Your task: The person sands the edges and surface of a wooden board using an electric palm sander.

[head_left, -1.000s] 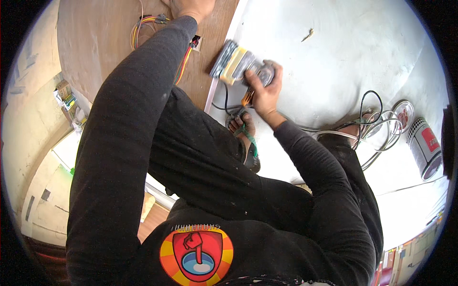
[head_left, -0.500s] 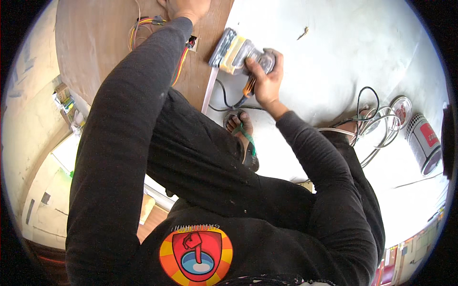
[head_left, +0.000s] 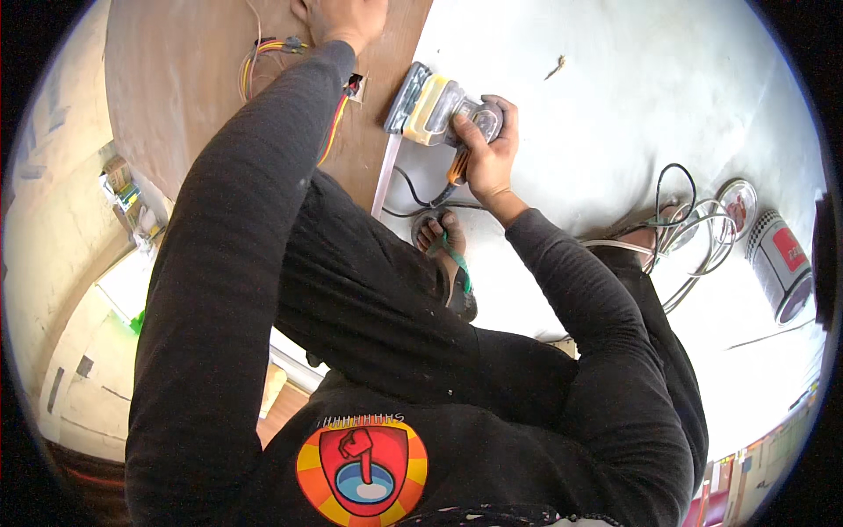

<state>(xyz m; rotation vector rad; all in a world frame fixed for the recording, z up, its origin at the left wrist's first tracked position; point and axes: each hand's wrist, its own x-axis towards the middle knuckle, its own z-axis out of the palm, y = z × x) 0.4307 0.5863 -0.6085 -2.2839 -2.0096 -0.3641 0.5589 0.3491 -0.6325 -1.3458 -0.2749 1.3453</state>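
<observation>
A yellow-and-grey electric sander (head_left: 435, 110) is in my right hand (head_left: 493, 158), the thumb across its body and the fingers around its back end. Its dark flat pad stands tilted against the edge of a brown wooden panel (head_left: 202, 79). My left hand (head_left: 347, 19) rests at the panel's upper part; the frame's top edge cuts off most of its fingers, though a thumb shows. Below that hand, coloured wires (head_left: 336, 123) come out of a small cut-out in the panel. From the sander's orange cord sleeve (head_left: 457, 167) a black cord runs down near my sandalled foot (head_left: 443, 237).
Black and white cables (head_left: 694, 220) lie looped at the right, beside my other foot. Near them are a round lid (head_left: 736, 209) and a tipped white-and-red can (head_left: 780, 263). A small brown scrap (head_left: 555, 67) lies on the pale floor. More wires (head_left: 263, 57) form a loop on the panel.
The sander has shifted slightly downward along the panel's edge, and my right hand has turned a little with it. My left hand has stayed nearly in place.
</observation>
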